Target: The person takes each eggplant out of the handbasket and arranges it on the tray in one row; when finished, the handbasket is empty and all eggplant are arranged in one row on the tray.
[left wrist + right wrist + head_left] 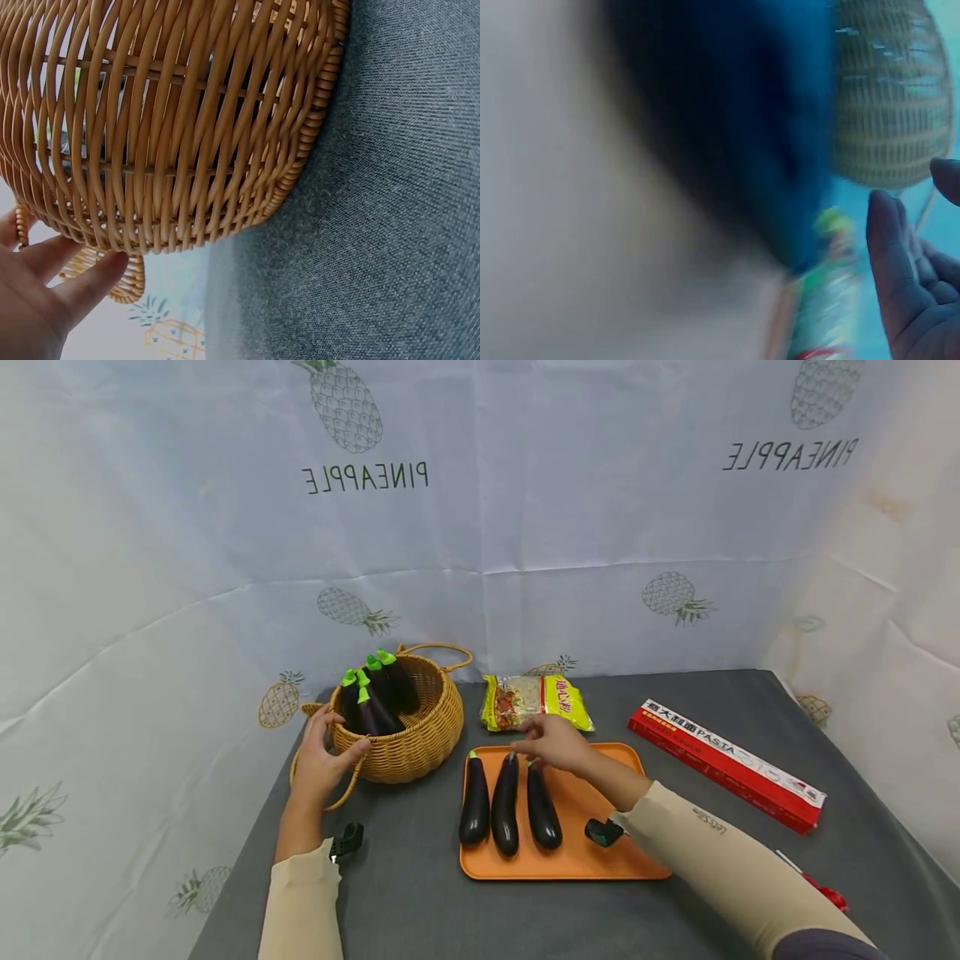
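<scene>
A round wicker basket with looped handles stands at the back left, with several green-stemmed eggplants inside. My left hand rests at its left side by the rim, thumb and fingers spread. In the left wrist view, fairly straight fingers of that hand touch the weave of the basket. Three dark eggplants lie side by side on an orange tray. Over their stem ends hovers my right hand. The right wrist view shows its thumb and forefinger apart, nothing between them.
Behind the tray lies a yellow food packet. A long red pasta box sits at an angle to the right. Near the right forearm is a small red object. Pineapple-printed cloth hangs behind the grey tabletop.
</scene>
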{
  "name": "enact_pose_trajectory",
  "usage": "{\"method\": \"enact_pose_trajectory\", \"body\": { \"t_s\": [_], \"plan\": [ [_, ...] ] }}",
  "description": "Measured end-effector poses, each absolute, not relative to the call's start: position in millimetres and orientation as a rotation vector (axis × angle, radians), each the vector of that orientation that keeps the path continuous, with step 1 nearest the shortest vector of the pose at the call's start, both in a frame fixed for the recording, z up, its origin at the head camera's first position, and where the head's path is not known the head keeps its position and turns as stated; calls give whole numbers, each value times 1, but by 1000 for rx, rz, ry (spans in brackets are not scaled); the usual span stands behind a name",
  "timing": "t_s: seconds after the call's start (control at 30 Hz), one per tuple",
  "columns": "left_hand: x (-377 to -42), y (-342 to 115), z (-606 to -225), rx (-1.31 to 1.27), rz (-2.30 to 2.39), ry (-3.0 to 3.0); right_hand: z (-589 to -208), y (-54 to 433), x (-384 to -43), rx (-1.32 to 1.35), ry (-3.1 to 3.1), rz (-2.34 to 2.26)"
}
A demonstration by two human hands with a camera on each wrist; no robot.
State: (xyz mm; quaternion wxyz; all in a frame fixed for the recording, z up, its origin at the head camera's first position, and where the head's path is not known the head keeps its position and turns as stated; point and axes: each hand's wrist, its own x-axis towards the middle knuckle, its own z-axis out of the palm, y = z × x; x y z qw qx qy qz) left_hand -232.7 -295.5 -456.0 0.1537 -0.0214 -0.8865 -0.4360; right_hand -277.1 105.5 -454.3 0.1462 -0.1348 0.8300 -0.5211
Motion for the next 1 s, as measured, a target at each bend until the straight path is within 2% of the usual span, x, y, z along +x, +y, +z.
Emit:
{"method": "enact_pose_trajectory", "body": {
  "t_s": [0.27,0.5,0.77,1.0],
  "plan": [
    [-235,-299,-457,-84,-1242,-2534,-403,31,-323,-808,2385,-1604],
    [-236,-298,-459,-89,-1237,-2516,-375,-35,-366,-916,2488,-1527],
    [-234,-299,-457,-90,-1224,-2517,-373,-82,-401,-952,2500,-1510],
    [-232,-300,-457,-100,-1244,-2505,-381,-108,-409,-969,2601,-1392]
  ]
}}
